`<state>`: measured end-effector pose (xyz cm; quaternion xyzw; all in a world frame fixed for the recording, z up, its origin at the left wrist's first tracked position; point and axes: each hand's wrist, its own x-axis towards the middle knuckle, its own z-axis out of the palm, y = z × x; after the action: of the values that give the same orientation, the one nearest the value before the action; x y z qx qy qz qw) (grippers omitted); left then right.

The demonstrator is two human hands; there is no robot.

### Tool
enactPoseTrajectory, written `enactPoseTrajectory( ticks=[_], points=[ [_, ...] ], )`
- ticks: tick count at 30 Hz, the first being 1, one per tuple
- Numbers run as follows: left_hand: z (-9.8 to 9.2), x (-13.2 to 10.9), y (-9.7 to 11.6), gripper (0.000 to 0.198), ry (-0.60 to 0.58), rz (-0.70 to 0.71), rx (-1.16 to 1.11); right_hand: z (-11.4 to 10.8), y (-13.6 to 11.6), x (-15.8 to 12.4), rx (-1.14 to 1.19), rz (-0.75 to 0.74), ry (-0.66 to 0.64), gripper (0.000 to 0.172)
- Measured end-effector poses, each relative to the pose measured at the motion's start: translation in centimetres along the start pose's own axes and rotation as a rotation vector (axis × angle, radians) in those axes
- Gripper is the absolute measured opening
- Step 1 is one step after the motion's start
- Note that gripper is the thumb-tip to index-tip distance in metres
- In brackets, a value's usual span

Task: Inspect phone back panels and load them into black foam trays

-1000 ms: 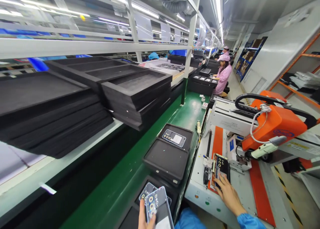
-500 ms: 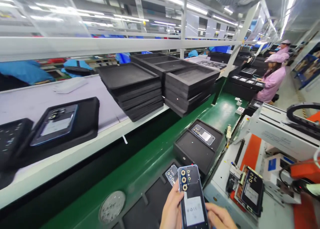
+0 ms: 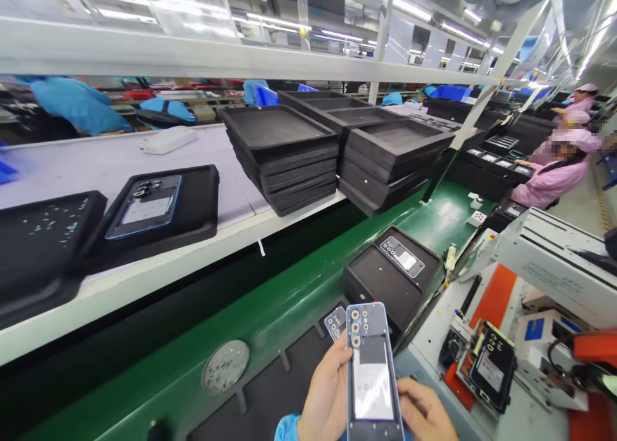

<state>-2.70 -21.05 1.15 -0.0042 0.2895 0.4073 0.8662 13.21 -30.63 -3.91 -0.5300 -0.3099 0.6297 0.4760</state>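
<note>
A phone (image 3: 370,377) with its rear side up, gold-ringed camera openings at the top and a white label below, is held upright at the bottom middle. My left hand (image 3: 328,386) grips its left edge, thumb along the side. At the lower right edge, my right hand (image 3: 427,412) has its curled fingers against the same phone; part of them is hidden. Just behind my left hand lies a second phone (image 3: 335,323), partly covered, by a black compartmented tray (image 3: 274,389). Right of my hands, another phone (image 3: 491,366) sits in a machine's fixture.
Beyond my hands, a black tray (image 3: 380,287) carries a phone (image 3: 402,256). Stacked black trays (image 3: 289,164) stand on the shelf, left of which another phone (image 3: 144,207) lies on a tray. A white machine (image 3: 563,254) occupies the right; a person in pink (image 3: 554,171) sits beyond.
The view has turned left and slightly down, so the shelf and trays appear farther right. Both hands keep hold of the phone, and its label now shines with glare.
</note>
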Motion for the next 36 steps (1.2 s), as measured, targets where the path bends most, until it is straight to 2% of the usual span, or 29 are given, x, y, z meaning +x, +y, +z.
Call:
enactPoseTrajectory(
  ticks=[2, 5, 11, 16, 23, 27, 29, 31, 34, 36],
  points=[
    [0.6, -0.1, 0.3, 0.065, -0.022, -0.024, -0.037, 1.1, -0.8, 0.0, 0.142, 0.03, 0.065, 0.046],
    [1.2, -0.4, 0.8, 0.068, -0.008, -0.024, -0.044, 2.3, -1.9, 0.0, 0.254, 0.109, 0.079, 0.046],
    [1.4, -1.1, 1.8, 0.059, 0.042, -0.012, -0.026, 3.6, -3.0, 0.0, 0.281, 0.128, 0.042, 0.042],
    [1.3, -1.5, 2.5, 0.059, -0.025, 0.031, -0.04, 4.3, -3.1, 0.1, 0.282, 0.126, 0.049, 0.045],
    [1.0, -1.7, 2.7, 0.06, -0.062, 0.058, -0.078, 5.0, -3.5, 0.0, 0.332, 0.132, 0.071, 0.041],
    [0.8, -1.3, 2.5, 0.056, -0.034, 0.059, -0.063, 4.8, -2.8, 0.5, 0.331, 0.13, 0.048, 0.038],
    [0.1, -1.2, 2.6, 0.046, 0.022, 0.068, -0.068, 4.1, -1.9, 1.0, 0.272, 0.111, 0.015, 0.041],
    [-1.4, -0.9, 2.7, 0.037, 0.089, 0.081, -0.08, 2.8, -0.9, 1.6, 0.192, 0.082, 0.013, 0.046],
    [-5.5, -0.2, 2.9, 0.035, 0.257, 0.117, -0.045, -0.2, 0.2, 2.8, 0.124, 0.053, 0.13, 0.05],
    [-9.1, 0.6, 2.7, 0.032, 0.442, 0.174, 0.02, -2.5, 0.6, 3.7, 0.147, 0.055, 0.265, 0.054]
  ],
)
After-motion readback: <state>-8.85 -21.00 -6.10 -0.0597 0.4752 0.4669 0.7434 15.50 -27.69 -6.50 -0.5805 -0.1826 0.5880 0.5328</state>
